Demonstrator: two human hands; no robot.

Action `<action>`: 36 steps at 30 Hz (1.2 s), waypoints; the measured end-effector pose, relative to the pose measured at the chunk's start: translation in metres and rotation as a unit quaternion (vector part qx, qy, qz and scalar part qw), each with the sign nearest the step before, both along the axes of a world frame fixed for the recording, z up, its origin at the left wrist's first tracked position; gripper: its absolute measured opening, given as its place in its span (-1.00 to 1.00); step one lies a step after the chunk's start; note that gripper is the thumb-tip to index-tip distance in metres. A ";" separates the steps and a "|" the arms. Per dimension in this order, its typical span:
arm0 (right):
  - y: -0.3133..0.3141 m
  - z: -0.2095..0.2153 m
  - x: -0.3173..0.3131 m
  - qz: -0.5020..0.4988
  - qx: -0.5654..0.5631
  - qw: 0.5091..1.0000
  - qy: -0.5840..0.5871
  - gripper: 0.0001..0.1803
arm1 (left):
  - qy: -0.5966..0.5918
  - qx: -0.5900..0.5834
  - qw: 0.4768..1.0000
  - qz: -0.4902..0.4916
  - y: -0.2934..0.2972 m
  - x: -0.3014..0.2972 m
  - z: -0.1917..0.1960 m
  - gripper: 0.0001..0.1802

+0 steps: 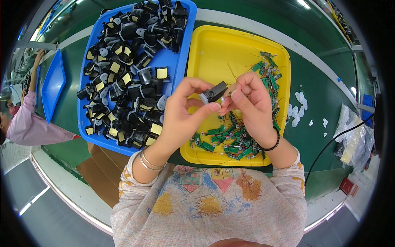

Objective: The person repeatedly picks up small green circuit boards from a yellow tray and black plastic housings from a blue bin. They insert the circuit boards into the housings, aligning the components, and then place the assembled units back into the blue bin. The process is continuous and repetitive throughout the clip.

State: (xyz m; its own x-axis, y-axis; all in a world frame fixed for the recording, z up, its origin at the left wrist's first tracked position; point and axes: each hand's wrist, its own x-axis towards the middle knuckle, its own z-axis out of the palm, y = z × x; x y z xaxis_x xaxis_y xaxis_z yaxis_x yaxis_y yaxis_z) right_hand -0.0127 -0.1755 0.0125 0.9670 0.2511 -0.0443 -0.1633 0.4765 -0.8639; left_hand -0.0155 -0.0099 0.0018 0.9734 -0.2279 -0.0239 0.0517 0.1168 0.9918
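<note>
Over the yellow tray (214, 53), my left hand (185, 109) grips a small black plastic housing (217, 91) with a grey rounded end, held tilted between thumb and fingers. Close against it, my right hand (255, 107) pinches a small part with thin wires; the fingers hide most of it. Green circuit boards (230, 142) with fine red and dark wires lie scattered along the tray's right side and near end. To the left, a blue tray (175, 66) carries a heap of similar black housings (144, 78), many with pale yellow pads and grey tabs.
Translucent flat pieces (302, 101) lie on the green table right of the yellow tray. Beyond them are a clear plastic bag (358, 136) and a black cable (329, 144). Cardboard (103, 173) sits below the blue tray. At far left, another person in a pink sleeve (31, 113) reaches past a blue tray (54, 88).
</note>
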 end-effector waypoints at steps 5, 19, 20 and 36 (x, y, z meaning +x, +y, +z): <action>0.002 -0.003 -0.002 -0.060 -0.102 0.988 -0.098 -0.85 | 0.053 -0.076 0.994 -0.051 0.000 -0.002 0.013 -0.72; -0.009 0.004 0.002 -0.122 -0.380 0.782 -0.479 -0.74 | -0.005 -0.109 0.994 -0.022 -0.004 -0.006 0.001 -0.72; -0.009 0.005 0.002 -0.127 -0.387 0.770 -0.492 -0.74 | -0.015 -0.104 0.994 -0.024 -0.004 -0.005 0.001 -0.72; -0.004 0.004 -0.001 -0.152 -0.388 0.740 -0.528 -0.74 | -0.040 -0.093 0.995 -0.026 -0.002 -0.005 0.006 -0.79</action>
